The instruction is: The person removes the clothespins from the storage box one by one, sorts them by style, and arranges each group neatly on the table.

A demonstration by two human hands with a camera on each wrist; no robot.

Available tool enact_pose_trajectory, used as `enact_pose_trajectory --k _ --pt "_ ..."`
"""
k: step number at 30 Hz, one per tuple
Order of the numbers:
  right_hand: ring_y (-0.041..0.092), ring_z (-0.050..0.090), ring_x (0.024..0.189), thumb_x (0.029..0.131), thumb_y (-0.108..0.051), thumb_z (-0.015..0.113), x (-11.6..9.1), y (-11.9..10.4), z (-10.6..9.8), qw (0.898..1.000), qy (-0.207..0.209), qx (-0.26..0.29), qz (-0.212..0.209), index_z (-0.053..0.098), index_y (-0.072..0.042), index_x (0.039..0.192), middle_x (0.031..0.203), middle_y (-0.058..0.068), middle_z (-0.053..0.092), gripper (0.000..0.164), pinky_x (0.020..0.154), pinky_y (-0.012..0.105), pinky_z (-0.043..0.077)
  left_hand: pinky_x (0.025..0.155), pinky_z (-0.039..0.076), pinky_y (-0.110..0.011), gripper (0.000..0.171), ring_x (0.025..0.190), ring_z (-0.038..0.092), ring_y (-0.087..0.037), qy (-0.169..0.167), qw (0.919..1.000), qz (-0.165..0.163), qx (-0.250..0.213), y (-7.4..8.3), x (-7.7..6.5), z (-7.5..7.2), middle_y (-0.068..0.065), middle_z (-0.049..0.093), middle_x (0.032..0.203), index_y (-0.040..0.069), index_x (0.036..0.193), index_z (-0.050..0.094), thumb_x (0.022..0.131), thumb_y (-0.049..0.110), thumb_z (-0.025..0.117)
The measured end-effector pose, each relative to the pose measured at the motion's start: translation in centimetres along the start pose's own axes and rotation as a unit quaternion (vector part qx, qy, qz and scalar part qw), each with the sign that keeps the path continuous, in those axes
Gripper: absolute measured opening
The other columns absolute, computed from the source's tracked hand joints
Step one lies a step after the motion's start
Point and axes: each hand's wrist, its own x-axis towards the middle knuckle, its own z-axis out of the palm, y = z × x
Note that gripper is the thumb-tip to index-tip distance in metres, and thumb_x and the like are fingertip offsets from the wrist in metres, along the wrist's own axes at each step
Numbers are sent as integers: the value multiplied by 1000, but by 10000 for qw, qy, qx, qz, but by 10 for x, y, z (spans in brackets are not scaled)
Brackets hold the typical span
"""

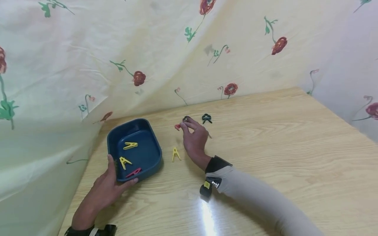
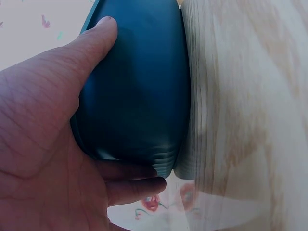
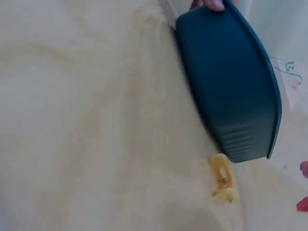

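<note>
My left hand (image 1: 107,188) grips a dark blue plastic tray (image 1: 157,164) at its near left corner, thumb on one wall and fingers round the other. In the left wrist view the thumb presses flat on the tray's wall (image 2: 144,86). Two yellow clips (image 1: 130,145) and a red clip (image 1: 134,172) lie inside. To the right of the tray, my right hand (image 1: 196,139) pinches a small red clip (image 1: 177,127) at its fingertips. A dark clip (image 1: 185,119) shows right at those fingers, partly hidden. A yellow clip (image 1: 176,154) lies between tray and hand.
Another dark clip (image 1: 206,118) lies on the wooden table (image 1: 280,147) behind my right hand. A thin pale tip (image 1: 210,135) peeks out beside that hand. Flower-printed cloth (image 1: 165,49) hangs along the table's back and left edges.
</note>
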Motion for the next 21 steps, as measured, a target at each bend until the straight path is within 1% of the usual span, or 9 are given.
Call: enact_pose_trajectory --k 4,7,10,14,18,21 --pt "31 64 117 89 -15 75 -6 6 -17 9978 40 -550 355 79 -3 97 118 11 71 15 103 48 44 100 33 -72 136 137 24 -60 -38 10000 -72 -1 0 1 -1 -38 8 157 10 146 -38 81 75 62" --pt "31 62 119 89 -17 75 -13 8 -26 9949 -126 -809 586 80 -4 96 118 11 71 15 103 50 43 101 31 -73 136 138 22 -60 -57 9998 -161 67 -3 0 -3 -38 6 157 9 145 -38 80 77 61" --pt "31 63 118 88 -17 76 -20 8 -31 9930 -308 -976 597 80 -4 95 116 12 72 15 101 51 45 102 30 -73 136 138 20 -61 -48 9998 -140 116 -5 -2 -6 -38 4 157 7 145 -38 81 76 61" --pt "34 65 114 86 -16 78 -30 5 -37 9913 -451 -1100 561 81 -5 92 112 11 73 13 96 52 47 101 31 -72 135 138 21 -61 -61 10000 -27 72 -4 -1 -6 -39 3 156 6 144 -38 83 73 61" --pt "35 63 116 86 -20 78 -37 7 -41 9874 -706 -1207 747 81 -9 90 114 9 73 13 98 50 46 101 32 -72 134 138 21 -60 -64 10000 12 -2 -2 -1 -4 -39 4 157 6 144 -38 84 72 62" --pt "35 63 116 86 -20 78 -41 11 -44 9860 -778 -1273 748 82 -10 88 114 9 73 11 98 50 46 102 31 -72 134 139 21 -60 -86 10000 14 -15 -1 -1 -2 -39 4 157 6 145 -38 84 71 62"
